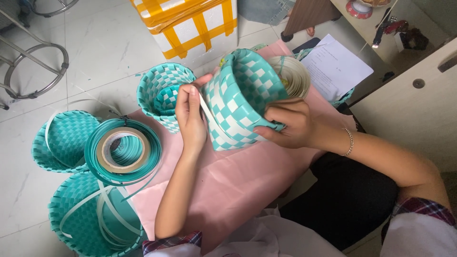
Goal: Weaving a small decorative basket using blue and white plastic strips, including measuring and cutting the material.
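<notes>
A teal and white woven basket (240, 97) lies tipped on its side over a pink cloth (238, 181). My right hand (288, 123) grips its rim from the right. My left hand (190, 116) pinches a white strap strip (209, 114) against the basket's left side. Just behind my left hand stands a second, smaller teal and white woven basket (164, 90), upright and open.
A reel of teal strap around a brown core (123, 151) lies at the left, beside two teal woven discs (64, 138) (85, 216) with loose white strips. A white strap coil (293, 74), papers (335, 66) and a yellow-taped white box (190, 24) are behind. Metal stool legs (35, 71) stand far left.
</notes>
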